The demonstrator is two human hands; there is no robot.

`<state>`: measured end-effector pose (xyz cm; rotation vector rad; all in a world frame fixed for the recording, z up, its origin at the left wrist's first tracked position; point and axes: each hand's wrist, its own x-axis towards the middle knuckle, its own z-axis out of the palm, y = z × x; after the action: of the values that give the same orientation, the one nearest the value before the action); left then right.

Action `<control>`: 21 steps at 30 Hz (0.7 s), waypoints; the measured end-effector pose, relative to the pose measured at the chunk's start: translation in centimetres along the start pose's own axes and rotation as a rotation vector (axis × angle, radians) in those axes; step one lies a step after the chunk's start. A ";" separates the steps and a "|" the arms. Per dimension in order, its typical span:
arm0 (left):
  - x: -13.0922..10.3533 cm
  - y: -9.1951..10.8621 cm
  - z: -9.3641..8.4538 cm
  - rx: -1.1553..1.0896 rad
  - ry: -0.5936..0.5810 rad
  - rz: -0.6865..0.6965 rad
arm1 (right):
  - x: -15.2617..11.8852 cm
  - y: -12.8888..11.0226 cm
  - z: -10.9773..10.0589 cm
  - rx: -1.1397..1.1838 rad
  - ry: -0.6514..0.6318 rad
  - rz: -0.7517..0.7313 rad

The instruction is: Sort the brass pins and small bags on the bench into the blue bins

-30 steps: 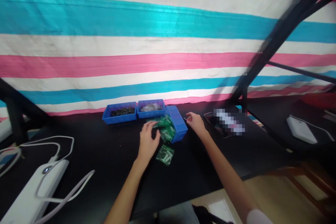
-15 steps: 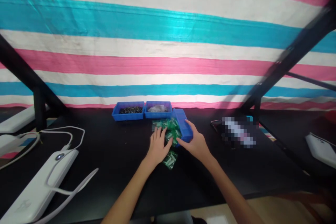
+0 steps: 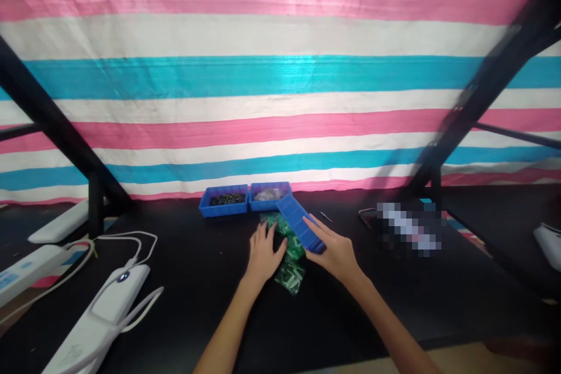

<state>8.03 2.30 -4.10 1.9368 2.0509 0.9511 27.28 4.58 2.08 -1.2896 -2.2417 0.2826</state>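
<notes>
My right hand grips a blue plastic bin, which is tilted so that its underside or outer wall faces me. Beneath and left of the bin lie several small clear bags with green contents. One such bag rests nearest to me on the black table. My left hand is spread with its fingers apart, its fingertips at the left edge of the bags. Whether it presses on them I cannot tell.
Behind stand two blue bins, one with dark screws, one with clear bags. A thin metal piece lies to the right, near a phone-like object. White power strips with cables are on the left; black frame bars flank the table.
The blue bin in my right hand has turned, its far end swinging left over the bags. A thin metal piece now shows behind it. The camera view has tilted up and shifted left.
</notes>
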 end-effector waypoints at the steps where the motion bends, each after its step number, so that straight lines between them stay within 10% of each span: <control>1: 0.0 0.1 0.0 0.013 -0.009 0.007 | 0.0 0.1 -0.2 0.011 0.022 0.002; 16: 0.2 1.2 -1.3 -0.082 0.066 -0.014 | 6.2 5.1 -2.9 0.859 0.546 0.371; 21: 0.5 0.9 -1.2 -0.141 0.099 -0.042 | 9.4 8.3 -1.9 0.782 0.503 0.582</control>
<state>8.09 2.31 -2.51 1.8026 2.0078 1.1695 30.70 16.72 3.28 -1.3190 -1.1098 0.8378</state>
